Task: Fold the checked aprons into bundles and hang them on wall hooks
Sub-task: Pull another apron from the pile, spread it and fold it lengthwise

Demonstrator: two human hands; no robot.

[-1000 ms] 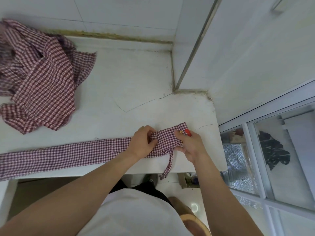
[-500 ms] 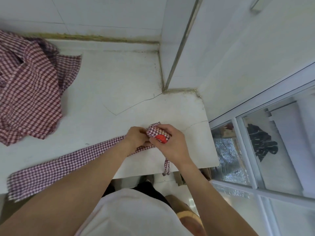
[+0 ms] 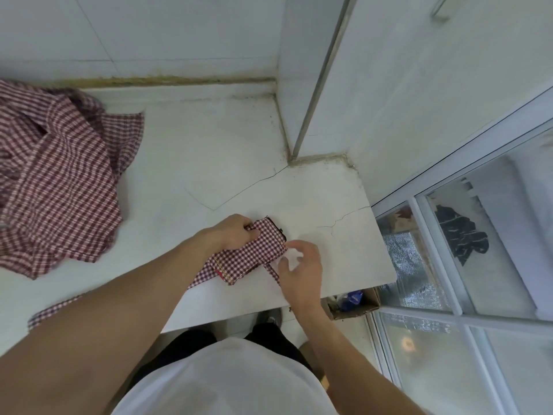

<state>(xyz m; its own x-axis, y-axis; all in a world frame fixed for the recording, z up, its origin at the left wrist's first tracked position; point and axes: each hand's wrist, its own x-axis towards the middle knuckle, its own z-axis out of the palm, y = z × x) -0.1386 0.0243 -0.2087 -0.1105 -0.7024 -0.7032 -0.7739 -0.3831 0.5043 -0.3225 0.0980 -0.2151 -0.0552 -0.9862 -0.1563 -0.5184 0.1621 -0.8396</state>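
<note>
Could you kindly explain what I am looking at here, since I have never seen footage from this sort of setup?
No machine is involved: a person wears a camera on the head, so you look down along their own arms. On the white counter the left hand grips a partly rolled checked apron, whose loose end trails away to the left. The right hand hovers beside the roll with curled fingers; whether it pinches the thin strap there is unclear. A pile of unfolded aprons lies at the far left. A cardboard box sits below on the floor.
</note>
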